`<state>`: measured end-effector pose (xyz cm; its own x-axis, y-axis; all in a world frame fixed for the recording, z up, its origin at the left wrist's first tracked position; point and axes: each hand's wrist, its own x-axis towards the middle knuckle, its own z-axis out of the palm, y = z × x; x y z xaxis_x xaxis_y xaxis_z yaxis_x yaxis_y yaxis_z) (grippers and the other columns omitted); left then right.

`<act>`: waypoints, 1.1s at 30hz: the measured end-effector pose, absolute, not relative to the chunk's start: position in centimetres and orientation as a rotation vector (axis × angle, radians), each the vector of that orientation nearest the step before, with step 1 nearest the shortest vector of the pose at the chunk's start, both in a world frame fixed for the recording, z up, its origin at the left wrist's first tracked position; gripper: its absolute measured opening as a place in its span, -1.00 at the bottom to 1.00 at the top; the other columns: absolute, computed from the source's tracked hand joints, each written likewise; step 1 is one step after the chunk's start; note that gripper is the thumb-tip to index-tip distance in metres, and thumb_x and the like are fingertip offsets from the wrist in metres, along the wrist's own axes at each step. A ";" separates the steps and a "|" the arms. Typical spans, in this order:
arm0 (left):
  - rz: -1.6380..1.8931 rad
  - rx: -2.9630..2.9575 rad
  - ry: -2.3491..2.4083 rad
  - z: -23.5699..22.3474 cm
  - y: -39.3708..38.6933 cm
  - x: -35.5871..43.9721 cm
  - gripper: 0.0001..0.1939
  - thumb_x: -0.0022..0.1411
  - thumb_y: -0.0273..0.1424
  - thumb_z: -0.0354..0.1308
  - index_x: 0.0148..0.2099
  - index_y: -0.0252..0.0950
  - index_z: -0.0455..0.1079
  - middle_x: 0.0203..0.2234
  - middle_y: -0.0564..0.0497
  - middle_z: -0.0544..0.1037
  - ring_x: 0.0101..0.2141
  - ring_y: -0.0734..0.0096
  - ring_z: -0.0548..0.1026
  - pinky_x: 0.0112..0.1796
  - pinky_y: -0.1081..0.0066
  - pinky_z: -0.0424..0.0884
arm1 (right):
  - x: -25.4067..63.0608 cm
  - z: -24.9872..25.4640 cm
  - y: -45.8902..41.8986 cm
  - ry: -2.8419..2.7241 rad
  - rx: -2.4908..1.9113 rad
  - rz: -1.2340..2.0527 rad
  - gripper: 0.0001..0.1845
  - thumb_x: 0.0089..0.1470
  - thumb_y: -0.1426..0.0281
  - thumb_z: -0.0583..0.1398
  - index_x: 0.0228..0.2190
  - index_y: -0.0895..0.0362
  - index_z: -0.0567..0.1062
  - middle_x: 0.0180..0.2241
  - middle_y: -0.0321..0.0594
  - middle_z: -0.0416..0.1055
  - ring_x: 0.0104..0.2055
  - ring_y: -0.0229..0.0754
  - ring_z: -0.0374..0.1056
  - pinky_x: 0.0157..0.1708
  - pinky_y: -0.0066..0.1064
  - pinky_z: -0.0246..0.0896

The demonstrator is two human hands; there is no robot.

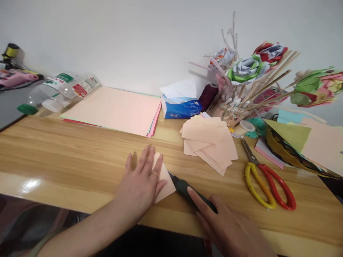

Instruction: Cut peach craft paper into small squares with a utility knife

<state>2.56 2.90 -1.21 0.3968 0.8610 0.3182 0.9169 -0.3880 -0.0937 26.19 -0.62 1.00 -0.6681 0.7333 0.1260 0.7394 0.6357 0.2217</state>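
Observation:
My left hand lies flat with its fingers stretched out, pressing a small pale peach piece of paper onto the wooden table. Part of the paper is hidden under the palm and fingers. In my right hand is a dark utility knife, the index finger resting along its handle. The knife's tip touches or nearly touches the right edge of the paper. To the right of the knife lies a loose pile of cut peach paper pieces.
Scissors with yellow and red handles lie at right. A stack of coloured sheets, plastic bottles and a blue tissue pack sit along the wall. Paper flowers stand back right, near a paper-filled container.

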 end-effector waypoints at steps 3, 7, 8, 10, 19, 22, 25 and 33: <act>-0.283 -2.387 -1.526 -1.4 2.9 2.5 -0.51 0.38 -0.28 -0.24 0.16 -0.54 0.20 0.13 -0.44 0.20 0.15 -0.09 0.17 -0.02 -0.19 0.12 | 26.0 1.3 -0.5 -2.848 -1.277 -0.371 -0.49 0.15 0.43 -0.08 0.15 0.03 0.18 -0.45 -0.26 0.40 -0.65 -0.30 0.36 -0.75 -0.54 0.23; -0.296 -2.361 -1.492 -1.6 2.9 2.5 -0.44 0.39 -0.27 -0.32 0.14 -0.68 0.17 0.12 -0.44 0.21 0.13 -0.04 0.22 0.02 -0.15 0.08 | 26.0 1.3 -0.2 -2.861 -1.275 -0.349 -0.45 0.11 0.42 -0.03 0.16 0.04 0.16 -0.47 -0.29 0.39 -0.65 -0.30 0.36 -0.77 -0.55 0.20; -0.297 -2.357 -1.497 -1.6 2.9 2.5 -0.43 0.39 -0.27 -0.32 0.14 -0.70 0.17 0.12 -0.44 0.20 0.13 -0.04 0.22 0.04 -0.13 0.06 | 26.0 1.2 -0.2 -2.861 -1.275 -0.347 -0.44 0.11 0.42 -0.02 0.16 0.03 0.15 -0.46 -0.28 0.39 -0.65 -0.30 0.36 -0.78 -0.56 0.19; -0.289 -2.353 -1.513 -1.6 2.8 2.6 -0.43 0.39 -0.27 -0.33 0.15 -0.70 0.15 0.13 -0.42 0.19 0.14 -0.03 0.21 0.05 -0.12 0.04 | 26.0 0.9 0.0 -2.860 -1.278 -0.373 -0.43 0.10 0.40 -0.02 0.16 0.00 0.15 -0.47 -0.28 0.40 -0.66 -0.30 0.35 -0.79 -0.57 0.16; -0.328 -2.375 -1.567 -1.8 2.9 2.6 -0.40 0.38 -0.24 -0.34 0.18 -0.66 0.13 0.16 -0.39 0.15 0.17 -0.01 0.16 0.09 -0.11 0.00 | 25.3 0.7 0.1 -2.850 -1.412 -0.421 -0.47 0.15 0.39 -0.09 0.15 -0.10 0.17 -0.41 -0.22 0.41 -0.63 -0.24 0.36 -0.75 -0.50 0.17; -0.329 -2.385 -1.566 -1.9 2.9 2.6 -0.40 0.37 -0.24 -0.33 0.19 -0.67 0.11 0.16 -0.39 0.14 0.17 -0.01 0.15 0.08 -0.11 0.02 | 25.0 0.8 0.0 -2.885 -1.486 -0.420 -0.44 0.14 0.38 -0.05 0.17 -0.12 0.12 -0.37 -0.23 0.41 -0.59 -0.22 0.39 -0.72 -0.47 0.21; -0.299 -2.388 -1.576 -1.9 2.9 2.6 -0.41 0.37 -0.25 -0.34 0.19 -0.67 0.11 0.16 -0.40 0.13 0.17 -0.01 0.14 0.07 -0.11 0.04 | 24.9 0.7 0.0 -2.925 -1.503 -0.452 -0.39 0.09 0.36 0.02 0.18 -0.13 0.09 -0.36 -0.23 0.41 -0.59 -0.20 0.39 -0.72 -0.46 0.22; -0.188 -2.378 -1.575 -1.7 2.8 2.6 -0.42 0.38 -0.27 -0.35 0.19 -0.67 0.10 0.18 -0.39 0.09 0.18 -0.01 0.14 0.03 -0.13 0.10 | 24.3 0.9 0.6 -2.909 -1.474 -0.562 -0.45 0.12 0.34 -0.02 0.16 -0.12 0.15 -0.43 -0.29 0.38 -0.68 -0.31 0.28 -0.73 -0.52 0.10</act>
<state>2.65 2.80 -1.65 0.3962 0.8802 0.2612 0.9170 -0.3650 -0.1608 24.30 0.64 0.93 -0.5921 0.8058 0.0038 0.7492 0.5488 0.3707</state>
